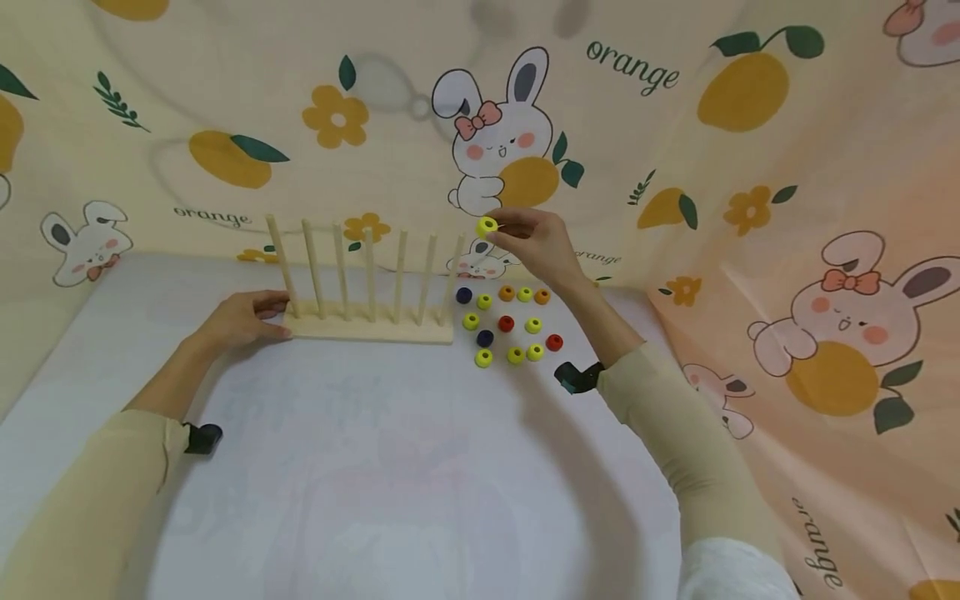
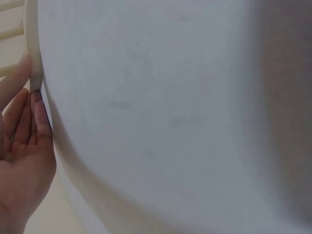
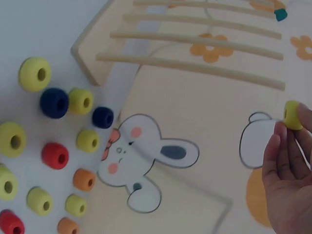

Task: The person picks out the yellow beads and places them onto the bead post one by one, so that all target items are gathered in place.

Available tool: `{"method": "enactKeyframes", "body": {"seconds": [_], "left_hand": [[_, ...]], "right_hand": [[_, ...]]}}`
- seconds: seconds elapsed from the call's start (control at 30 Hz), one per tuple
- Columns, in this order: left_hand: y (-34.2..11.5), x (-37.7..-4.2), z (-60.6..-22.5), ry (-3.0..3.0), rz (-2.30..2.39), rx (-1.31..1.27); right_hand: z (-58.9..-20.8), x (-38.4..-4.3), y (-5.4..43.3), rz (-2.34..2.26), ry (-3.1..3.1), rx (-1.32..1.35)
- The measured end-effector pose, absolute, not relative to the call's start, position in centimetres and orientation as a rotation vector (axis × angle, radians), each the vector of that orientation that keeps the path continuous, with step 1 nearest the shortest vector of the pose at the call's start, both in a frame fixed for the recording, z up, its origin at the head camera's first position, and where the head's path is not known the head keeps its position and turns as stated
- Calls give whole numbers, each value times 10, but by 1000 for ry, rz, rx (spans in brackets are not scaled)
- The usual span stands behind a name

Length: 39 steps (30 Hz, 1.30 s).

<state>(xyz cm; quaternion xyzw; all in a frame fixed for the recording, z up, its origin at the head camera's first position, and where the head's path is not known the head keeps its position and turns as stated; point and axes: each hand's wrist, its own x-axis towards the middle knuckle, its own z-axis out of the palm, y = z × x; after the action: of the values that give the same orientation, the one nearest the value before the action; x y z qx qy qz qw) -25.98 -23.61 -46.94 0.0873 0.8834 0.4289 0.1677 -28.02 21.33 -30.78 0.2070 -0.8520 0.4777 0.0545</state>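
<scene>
My right hand point(image 1: 542, 242) pinches a yellow bead point(image 1: 487, 227) between thumb and fingertips, in the air just right of the top of the rightmost peg. In the right wrist view the yellow bead point(image 3: 292, 115) is apart from the pegs, its hole partly visible. A wooden peg stand point(image 1: 375, 332) stands on the table, with several upright bare pegs in a row. At its left end my left hand point(image 1: 238, 321) holds the base, thumb at the front and fingers behind. The left wrist view shows the thumb and fingertips against the end of the base point(image 2: 34, 58).
Loose beads lie right of the stand: several yellow beads point(image 1: 533, 325), red beads point(image 1: 506, 323), orange beads point(image 1: 542, 297) and dark blue beads point(image 1: 485, 338). The white table point(image 1: 360, 467) extends toward me. A patterned cloth point(image 1: 375, 158) hangs behind and along the right side.
</scene>
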Motion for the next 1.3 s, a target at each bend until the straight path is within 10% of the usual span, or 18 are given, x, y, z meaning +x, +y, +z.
{"method": "enactKeyframes", "body": {"seconds": [1.3], "left_hand": [[-234, -262, -468, 2512, 1188, 252]], "right_hand": [[-268, -286, 95, 1485, -2600, 989]]}}
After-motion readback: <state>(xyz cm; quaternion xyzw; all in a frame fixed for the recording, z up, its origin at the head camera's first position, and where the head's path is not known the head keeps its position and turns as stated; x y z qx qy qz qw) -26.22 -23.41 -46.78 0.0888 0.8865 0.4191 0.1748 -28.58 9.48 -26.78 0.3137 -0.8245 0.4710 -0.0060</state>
